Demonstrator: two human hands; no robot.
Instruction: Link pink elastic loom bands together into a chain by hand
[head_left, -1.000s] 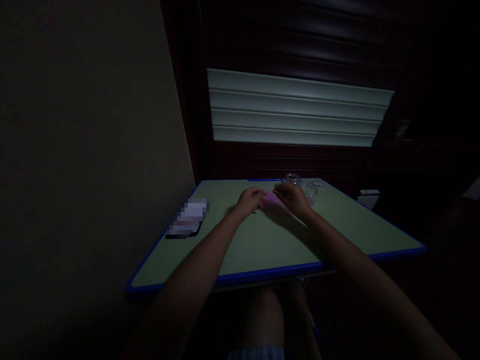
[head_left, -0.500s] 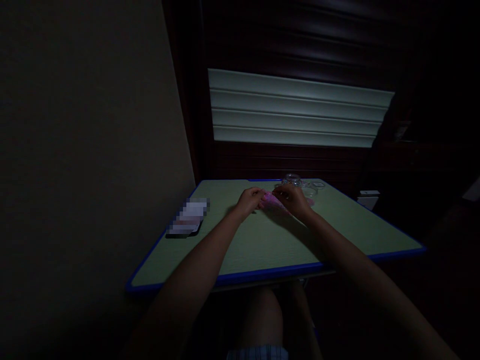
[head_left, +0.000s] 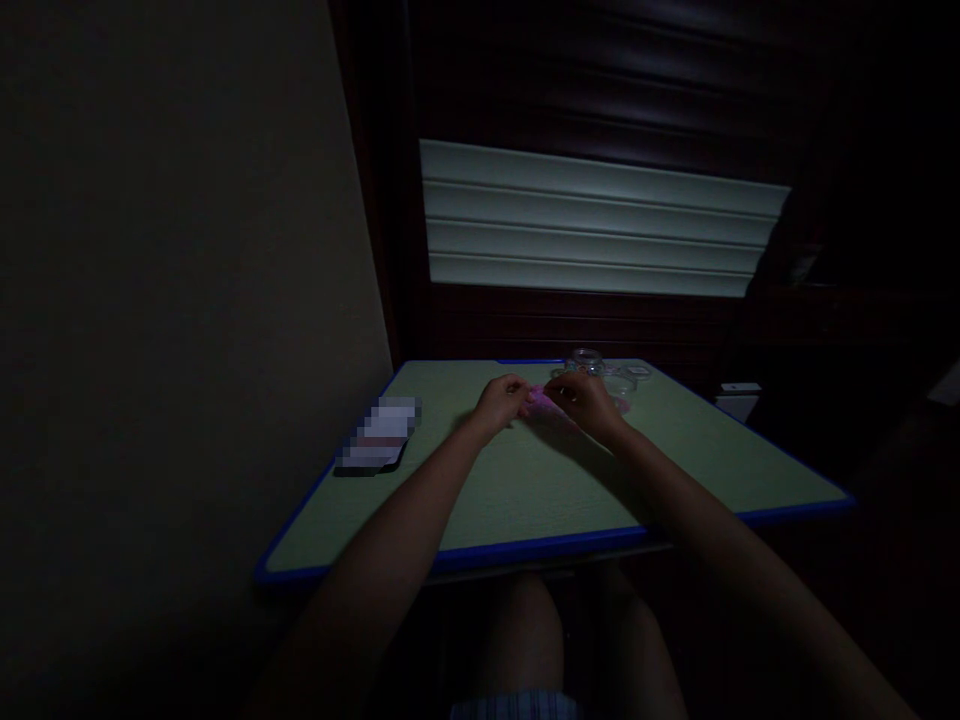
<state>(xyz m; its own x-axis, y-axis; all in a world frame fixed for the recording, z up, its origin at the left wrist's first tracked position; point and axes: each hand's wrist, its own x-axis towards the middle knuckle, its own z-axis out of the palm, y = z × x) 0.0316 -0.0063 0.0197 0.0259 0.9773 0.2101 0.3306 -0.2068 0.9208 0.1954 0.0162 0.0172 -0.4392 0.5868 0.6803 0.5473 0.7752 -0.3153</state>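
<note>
Over the far half of the table, a limp pink-purple piece [head_left: 545,404], perhaps a small bag or thin cloth, hangs between my hands. My left hand [head_left: 502,402] pinches its left upper edge, fingers closed. From the other side my right hand [head_left: 585,396] pinches the upper right edge with thumb and fingertips. The low light hides the piece's exact kind. Just beyond my right hand stand a clear round jar [head_left: 586,360] and a clear low container [head_left: 621,384], both partly covered by the hand.
The pale green table [head_left: 517,490] has a raised-looking blue edge. A pixelated phone-like object [head_left: 379,435] lies at its left side. A small clear lid-like piece [head_left: 637,372] sits at the far right. A wall rises at left; a slatted panel [head_left: 592,220] stands behind.
Both hands keep their pinch in nearly the same place. The pink piece has shifted shape slightly between them, and my right knee has come into view under the table.
</note>
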